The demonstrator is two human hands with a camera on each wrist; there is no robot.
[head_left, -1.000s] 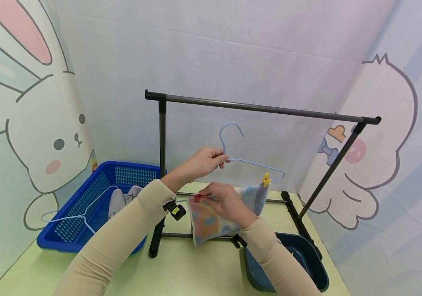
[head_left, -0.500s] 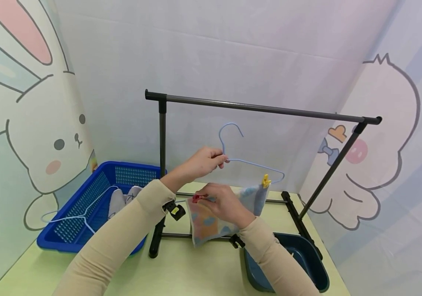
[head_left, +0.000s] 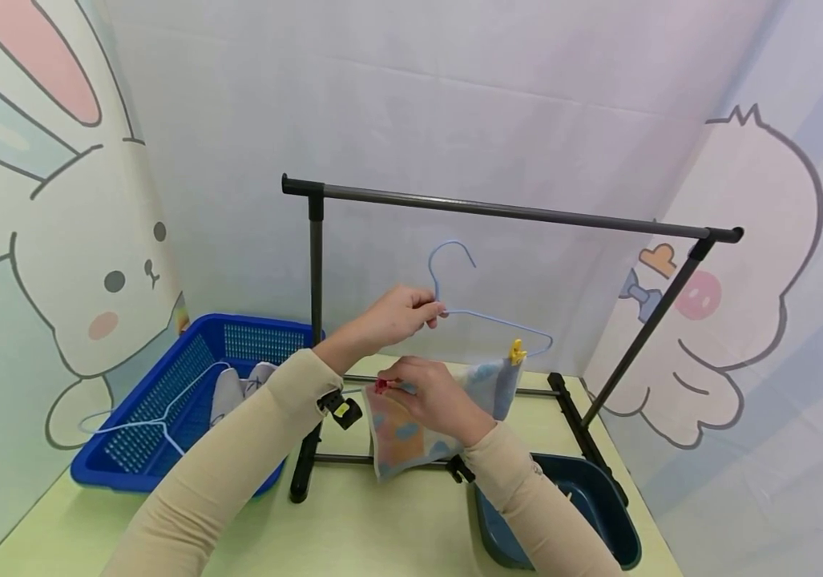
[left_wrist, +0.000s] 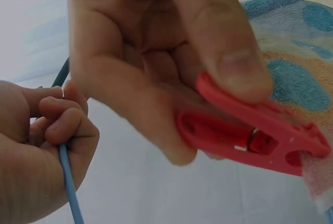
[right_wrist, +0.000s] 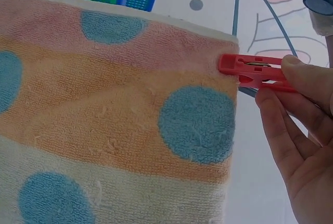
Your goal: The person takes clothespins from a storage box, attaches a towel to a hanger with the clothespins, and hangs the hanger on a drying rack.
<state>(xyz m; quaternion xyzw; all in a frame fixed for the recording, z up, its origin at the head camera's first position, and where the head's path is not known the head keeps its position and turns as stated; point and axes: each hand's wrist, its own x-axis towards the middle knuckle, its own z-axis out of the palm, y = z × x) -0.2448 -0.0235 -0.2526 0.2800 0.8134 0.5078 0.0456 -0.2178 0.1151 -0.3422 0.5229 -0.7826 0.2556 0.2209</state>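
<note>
My left hand (head_left: 400, 312) grips a light-blue wire hanger (head_left: 505, 322) just below its hook. Beneath it, my right hand (head_left: 440, 401) pinches the handles of a red clothespin (right_wrist: 260, 71) between thumb and fingers. The clothespin's tip sits on the upper corner of a towel (right_wrist: 109, 120) with pink, orange and cream bands and blue dots. The towel hangs along the lower part of the hanger, and a yellow clothespin (head_left: 516, 351) clips its other corner at the hanger's right end. My right hand hides part of the towel in the head view.
A dark metal rack (head_left: 512, 210) stands behind the hands. To the left, a blue basket (head_left: 111, 478) holds pale shoes (head_left: 229, 394) and another blue hanger (head_left: 164, 421). A dark teal basin (head_left: 620, 521) sits at right front, partly behind my right sleeve.
My right hand and the red clothespin have shifted very slightly left at the towel corner. The left hand keeps its place on the hanger.
</note>
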